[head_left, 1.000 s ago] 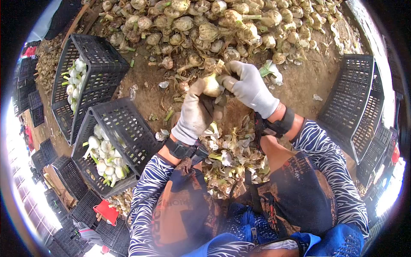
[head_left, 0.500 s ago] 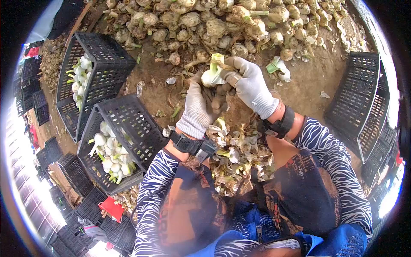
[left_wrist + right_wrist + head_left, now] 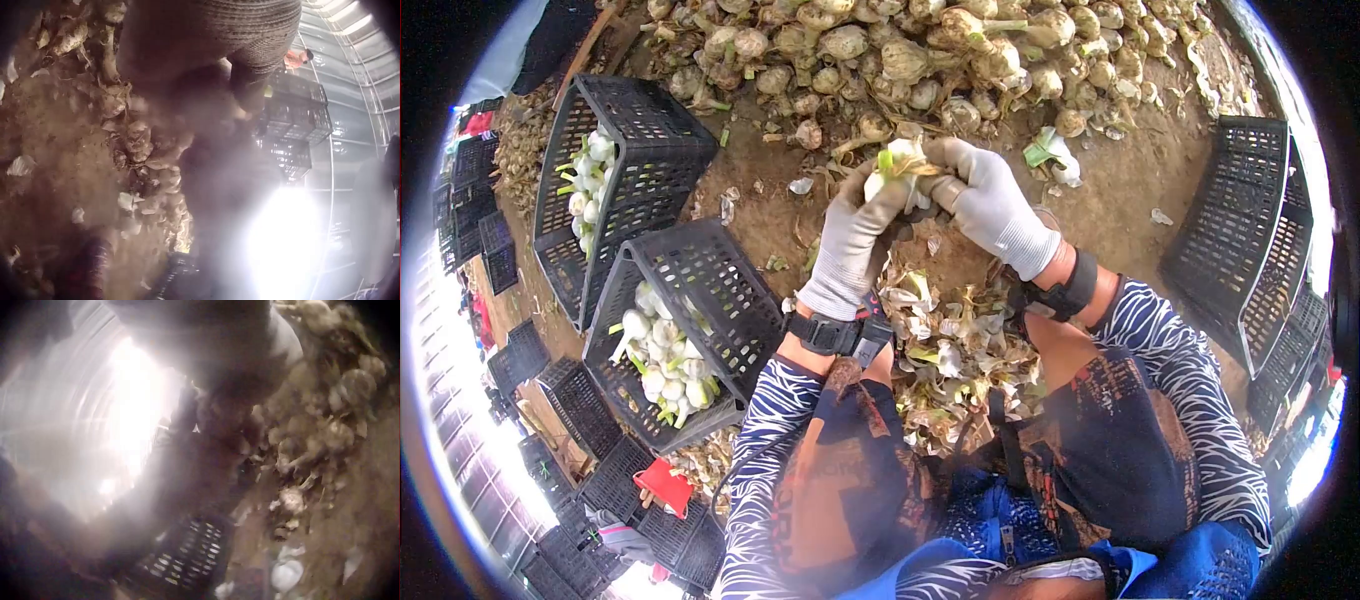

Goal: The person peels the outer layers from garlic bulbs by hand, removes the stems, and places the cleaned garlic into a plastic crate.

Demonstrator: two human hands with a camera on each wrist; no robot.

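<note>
A garlic bulb (image 3: 876, 184) with a short green-white stem and loose dry skin is held between both gloved hands in the head view. The left hand (image 3: 853, 235) grips it from the left, thumb along its near side. On the other side, the right hand (image 3: 990, 208) pinches the papery skin at the stem with thumb and curled fingers. Parts of the bulb and several fingertips are hidden. Both wrist views are blurred and backlit; the left glove (image 3: 212, 37) and right glove (image 3: 219, 337) fill their upper parts, and the bulb cannot be made out there.
A pile of unpeeled garlic (image 3: 900, 60) lies beyond the hands. Two black crates with white bulbs stand left, the nearer crate (image 3: 700, 290) beside the left forearm. More crates (image 3: 1230, 220) stand right. Peeled skins (image 3: 960, 365) lie between the legs, and a trimmed bulb (image 3: 1060, 160) lies beyond the right hand.
The bulb's green-white stem has come into view and now tilts, with skin pulled loose around it. The right fingers moved from the bulb's side to the skin by its stem.
</note>
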